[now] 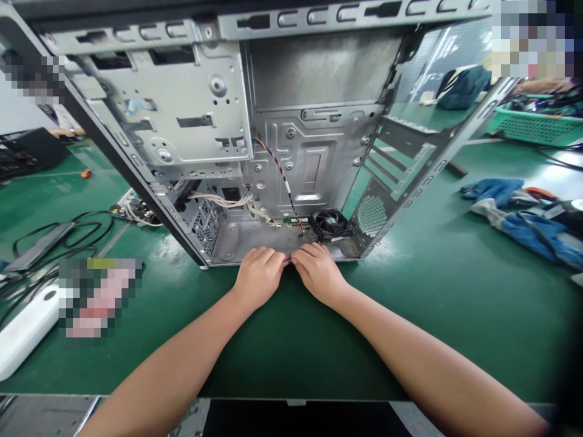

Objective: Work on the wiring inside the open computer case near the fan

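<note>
An open computer case [314, 139] stands on the green table in front of me. At its lower front edge, my left hand [260, 273] and my right hand [319, 272] meet, fingers curled and closed, fingertips almost touching. Whatever they pinch between them is too small to make out. Just behind my right hand, a black CPU fan [331, 226] lies on the case floor. Close by are a green memory module [298, 221] and the end of a multicoloured twisted cable [279, 167]. A bundle of cream wires [228, 200] hangs inside on the left.
Black cables and a power adapter [40, 246] lie on the left, near a white device [31, 328] and a circuit board [141, 209]. On the right are blue gloves [523, 218] and a green basket [537, 124]. The green table's [291, 358] front edge is close to me.
</note>
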`<state>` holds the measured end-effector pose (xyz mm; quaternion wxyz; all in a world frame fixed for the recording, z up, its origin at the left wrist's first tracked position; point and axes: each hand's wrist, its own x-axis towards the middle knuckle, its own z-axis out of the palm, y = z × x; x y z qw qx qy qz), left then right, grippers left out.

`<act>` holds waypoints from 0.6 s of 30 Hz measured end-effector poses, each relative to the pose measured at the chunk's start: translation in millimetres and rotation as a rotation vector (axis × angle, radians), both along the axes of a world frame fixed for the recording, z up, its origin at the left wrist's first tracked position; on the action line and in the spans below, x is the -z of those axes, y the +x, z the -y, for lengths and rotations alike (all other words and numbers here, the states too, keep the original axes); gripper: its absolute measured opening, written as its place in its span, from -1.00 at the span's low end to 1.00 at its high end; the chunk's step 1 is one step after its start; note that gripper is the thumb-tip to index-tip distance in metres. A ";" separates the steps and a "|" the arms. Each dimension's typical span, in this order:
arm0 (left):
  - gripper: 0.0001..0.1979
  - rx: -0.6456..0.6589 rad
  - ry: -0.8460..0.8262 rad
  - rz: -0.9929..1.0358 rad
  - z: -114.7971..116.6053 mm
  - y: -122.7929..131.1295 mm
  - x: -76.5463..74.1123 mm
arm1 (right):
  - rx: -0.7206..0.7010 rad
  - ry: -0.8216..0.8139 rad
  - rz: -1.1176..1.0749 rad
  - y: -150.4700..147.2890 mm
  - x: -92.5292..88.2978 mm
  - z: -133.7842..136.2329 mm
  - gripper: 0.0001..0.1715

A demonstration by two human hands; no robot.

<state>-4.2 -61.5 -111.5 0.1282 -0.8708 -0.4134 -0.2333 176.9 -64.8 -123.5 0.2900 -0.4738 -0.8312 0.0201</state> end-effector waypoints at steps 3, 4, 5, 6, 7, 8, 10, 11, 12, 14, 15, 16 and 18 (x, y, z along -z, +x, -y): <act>-0.73 -0.003 -0.002 0.005 -0.6 0.0 1.5 | 0.001 -0.001 -0.002 -0.2 0.1 0.1 -0.71; -0.73 -0.002 -0.001 0.001 -0.8 0.1 1.8 | 0.001 -0.001 -0.002 -0.3 0.2 0.1 -0.71; -0.72 -0.003 0.001 -0.004 -1.0 0.1 1.9 | 0.001 -0.001 -0.001 -0.3 0.3 0.0 -0.72; -0.72 -0.005 0.004 -0.011 -1.2 0.2 1.8 | 0.001 0.001 0.000 -0.4 0.5 0.1 -0.72; -0.72 -0.006 0.007 -0.018 -1.3 0.3 1.4 | 0.001 0.002 0.001 -0.5 0.6 0.1 -0.73; -0.72 -0.009 0.011 -0.024 -1.3 0.4 0.9 | 0.001 0.002 0.002 -0.6 0.7 0.2 -0.73; -0.71 -0.010 0.016 -0.034 -1.0 0.7 -0.3 | 0.004 0.002 0.003 -0.8 0.7 0.5 -0.72; -0.71 -0.011 0.017 -0.039 -0.8 1.0 -0.8 | 0.006 0.003 0.002 -0.9 0.6 0.7 -0.72; -0.71 -0.013 0.016 -0.043 -0.4 1.3 -1.3 | 0.006 0.001 0.003 -1.0 0.4 0.9 -0.71; -0.72 -0.024 0.008 -0.049 0.4 1.9 -1.8 | 0.006 -0.001 0.002 -1.3 -0.1 1.3 -0.71; -0.72 -0.029 0.001 -0.052 0.7 2.1 -1.8 | 0.005 -0.002 0.000 -1.5 -0.3 1.4 -0.71; -0.73 -0.032 -0.005 -0.054 0.9 2.3 -1.8 | 0.004 -0.003 -0.002 -1.6 -0.6 1.5 -0.71; -0.73 -0.034 -0.012 -0.056 0.9 2.3 -1.5 | 0.001 -0.003 -0.009 -1.8 -1.2 1.7 -0.70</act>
